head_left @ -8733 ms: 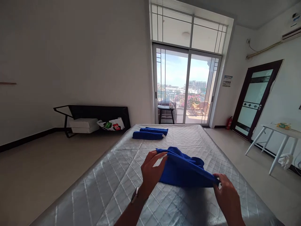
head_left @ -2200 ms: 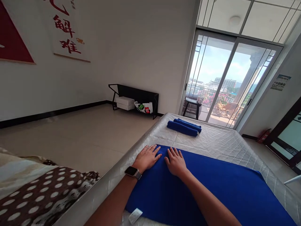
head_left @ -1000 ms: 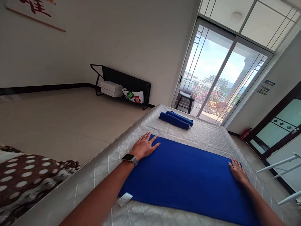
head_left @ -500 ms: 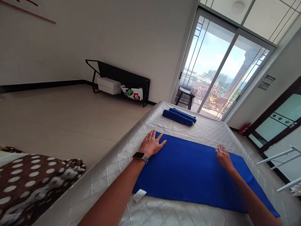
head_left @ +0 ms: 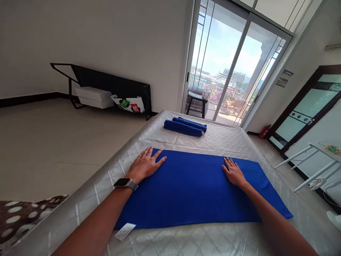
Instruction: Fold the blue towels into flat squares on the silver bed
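A blue towel [head_left: 191, 188] lies spread flat across the silver quilted mattress [head_left: 213, 240], with a white label [head_left: 125, 231] at its near left corner. My left hand [head_left: 144, 165], a watch [head_left: 125, 183] on its wrist, rests with spread fingers on the towel's far left corner. On the towel's far edge, right of the middle, my right hand [head_left: 233, 172] lies flat, fingers stretched out. Neither hand grips anything. Beyond the towel, two rolled blue towels [head_left: 183, 128] [head_left: 189, 123] lie side by side on the mattress.
A black rack [head_left: 106, 80] with white boxes [head_left: 93, 96] and a printed bag [head_left: 129, 104] stands by the wall. Glass sliding doors [head_left: 231, 64] are behind the mattress. A white table [head_left: 323, 151] stands at right. A brown dotted blanket [head_left: 26, 217] is at lower left.
Since the oldest frame, the bunched towel has been spread flat. In the last second my right hand has slid left from the far right corner, while my left hand stayed on its corner.
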Tool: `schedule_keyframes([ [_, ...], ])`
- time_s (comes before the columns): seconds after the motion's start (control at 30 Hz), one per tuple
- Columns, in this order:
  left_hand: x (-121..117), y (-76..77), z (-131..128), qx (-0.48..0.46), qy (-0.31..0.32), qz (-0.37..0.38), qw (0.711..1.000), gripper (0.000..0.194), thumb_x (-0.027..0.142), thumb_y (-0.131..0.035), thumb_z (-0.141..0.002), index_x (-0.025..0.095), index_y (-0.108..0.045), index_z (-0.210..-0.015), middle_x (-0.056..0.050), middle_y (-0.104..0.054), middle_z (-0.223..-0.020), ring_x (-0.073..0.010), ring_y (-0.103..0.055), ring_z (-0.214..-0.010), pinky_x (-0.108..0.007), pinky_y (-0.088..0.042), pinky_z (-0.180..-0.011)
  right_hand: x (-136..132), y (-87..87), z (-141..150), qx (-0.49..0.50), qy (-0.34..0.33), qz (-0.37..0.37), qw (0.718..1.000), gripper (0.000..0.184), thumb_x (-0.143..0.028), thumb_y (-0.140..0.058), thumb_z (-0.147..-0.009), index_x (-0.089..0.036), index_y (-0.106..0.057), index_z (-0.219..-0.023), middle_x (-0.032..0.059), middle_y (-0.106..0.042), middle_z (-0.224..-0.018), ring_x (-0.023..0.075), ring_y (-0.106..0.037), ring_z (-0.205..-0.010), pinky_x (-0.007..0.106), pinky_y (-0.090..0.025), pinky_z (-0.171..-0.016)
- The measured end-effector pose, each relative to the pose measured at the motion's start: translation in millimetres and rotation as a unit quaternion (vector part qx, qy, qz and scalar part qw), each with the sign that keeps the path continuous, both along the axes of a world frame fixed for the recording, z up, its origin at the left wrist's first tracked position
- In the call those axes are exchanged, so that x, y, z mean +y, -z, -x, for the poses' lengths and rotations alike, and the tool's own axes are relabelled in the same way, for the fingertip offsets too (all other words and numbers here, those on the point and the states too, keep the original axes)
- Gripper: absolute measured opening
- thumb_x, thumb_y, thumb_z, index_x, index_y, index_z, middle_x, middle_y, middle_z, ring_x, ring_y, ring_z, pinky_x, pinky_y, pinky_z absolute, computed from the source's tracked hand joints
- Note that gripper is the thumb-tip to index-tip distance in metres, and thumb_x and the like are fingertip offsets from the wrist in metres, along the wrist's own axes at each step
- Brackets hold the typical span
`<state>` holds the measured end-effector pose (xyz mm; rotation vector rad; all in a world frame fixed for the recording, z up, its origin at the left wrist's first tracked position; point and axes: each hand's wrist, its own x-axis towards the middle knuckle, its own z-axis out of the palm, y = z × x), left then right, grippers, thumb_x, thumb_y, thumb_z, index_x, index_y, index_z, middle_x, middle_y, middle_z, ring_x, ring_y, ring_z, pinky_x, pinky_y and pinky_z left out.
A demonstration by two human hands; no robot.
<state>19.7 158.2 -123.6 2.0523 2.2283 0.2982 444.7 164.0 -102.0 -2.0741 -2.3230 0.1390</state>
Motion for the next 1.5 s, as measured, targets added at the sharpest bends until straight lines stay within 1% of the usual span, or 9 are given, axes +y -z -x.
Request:
schedule_keyframes([
  [0.13, 7, 14.1, 9, 0.023, 0.008, -0.017, 1.0, 0.078, 0.065, -0.028, -0.094, 0.019, -0.035, -0.156, -0.015, -0.029, -0.165, -0.0334, -0.026, -0.152, -0.048, -0.025, -0.121, 11, -0.6, -109, -0.04, 0.112, -0.056, 0.991, 0.046, -0.048, -0.049, -0.101, -0.027, -0.054, -0.141, 0.0083, -0.051, -0.15, 0.026, -0.051, -0.132, 0.048, -0.042, -0.111],
  [0.27, 9, 21.8, 16, 0.042, 0.013, -0.024, 0.999, 0.076, 0.065, -0.027, -0.094, 0.022, -0.036, -0.155, -0.014, -0.031, -0.165, -0.0336, -0.029, -0.151, -0.049, -0.027, -0.119, 14, 9.7, -169, -0.034, 0.164, -0.06, 0.984, 0.035, -0.039, -0.062, -0.097, -0.021, -0.06, -0.127, 0.0087, -0.061, -0.13, 0.022, -0.064, -0.107, 0.045, -0.056, -0.091],
  [0.47, 10, 22.8, 20, 0.058, 0.016, -0.013, 0.998, 0.073, 0.062, -0.026, -0.095, 0.023, -0.035, -0.156, -0.013, -0.033, -0.164, -0.0326, -0.028, -0.151, -0.048, -0.027, -0.119, 18, 24.8, -184, -0.034, 0.177, -0.054, 0.982, 0.04, -0.042, -0.061, -0.097, -0.021, -0.058, -0.132, 0.0099, -0.058, -0.137, 0.0248, -0.061, -0.115, 0.049, -0.053, -0.097],
  [0.67, 2, 4.5, 8, 0.047, 0.012, 0.009, 0.999, 0.072, 0.063, -0.027, -0.096, 0.023, -0.033, -0.157, -0.016, -0.029, -0.165, -0.0324, -0.026, -0.152, -0.049, -0.024, -0.121, 8, 12.9, -178, -0.043, 0.181, -0.049, 0.981, 0.064, -0.046, -0.018, -0.104, -0.012, -0.037, -0.156, 0.0129, -0.033, -0.163, 0.0246, -0.029, -0.15, 0.042, -0.023, -0.123],
  [0.83, -5, -12.1, -4, 0.033, -0.001, 0.031, 0.999, 0.069, 0.061, -0.027, -0.098, 0.025, -0.031, -0.157, -0.016, -0.025, -0.166, -0.0315, -0.022, -0.153, -0.047, -0.022, -0.122, -6, -6.9, -93, -0.034, 0.154, -0.091, 0.983, 0.069, -0.043, -0.011, -0.103, -0.005, -0.029, -0.157, 0.016, -0.03, -0.164, 0.026, -0.022, -0.153, 0.047, -0.018, -0.124],
  [1.03, -7, -15.0, -7, 0.026, 0.0, 0.018, 1.0, 0.068, 0.06, -0.03, -0.099, 0.025, -0.033, -0.156, -0.013, -0.027, -0.166, -0.0314, -0.023, -0.153, -0.046, -0.022, -0.123, -58, -6.4, 108, 0.047, -0.115, -0.077, 0.989, 0.071, -0.055, -0.013, -0.104, -0.014, -0.018, -0.161, 0.0073, -0.02, -0.167, 0.0192, -0.012, -0.155, 0.042, -0.013, -0.126],
  [1.17, -7, -14.2, -6, 0.024, 0.003, 0.015, 1.0, 0.067, 0.058, -0.031, -0.099, 0.024, -0.034, -0.156, -0.014, -0.028, -0.166, -0.0312, -0.023, -0.153, -0.045, -0.021, -0.123, -87, 3.1, 165, 0.074, -0.172, -0.018, 0.982, 0.078, -0.061, -0.014, -0.102, -0.01, -0.018, -0.161, 0.0107, -0.017, -0.166, 0.0205, -0.012, -0.155, 0.041, -0.013, -0.126],
  [1.3, -4, -10.3, -5, 0.019, 0.011, 0.005, 1.0, 0.068, 0.059, -0.029, -0.098, 0.023, -0.036, -0.155, -0.015, -0.028, -0.166, -0.0321, -0.025, -0.153, -0.047, -0.022, -0.122, -91, 8.2, 123, 0.052, -0.143, 0.016, 0.988, 0.08, -0.064, -0.011, -0.101, -0.011, -0.017, -0.161, 0.0094, -0.015, -0.167, 0.021, -0.011, -0.155, 0.042, -0.01, -0.126],
  [1.5, 2, 1.3, 0, 0.006, 0.009, -0.015, 1.0, 0.071, 0.061, -0.03, -0.096, 0.023, -0.036, -0.155, -0.015, -0.031, -0.165, -0.0332, -0.027, -0.152, -0.05, -0.024, -0.121, -89, 21.0, -46, -0.04, 0.071, -0.017, 0.997, 0.075, -0.063, -0.012, -0.101, -0.019, -0.021, -0.161, 0.0079, -0.021, -0.168, 0.0255, -0.019, -0.154, 0.047, -0.018, -0.125],
])
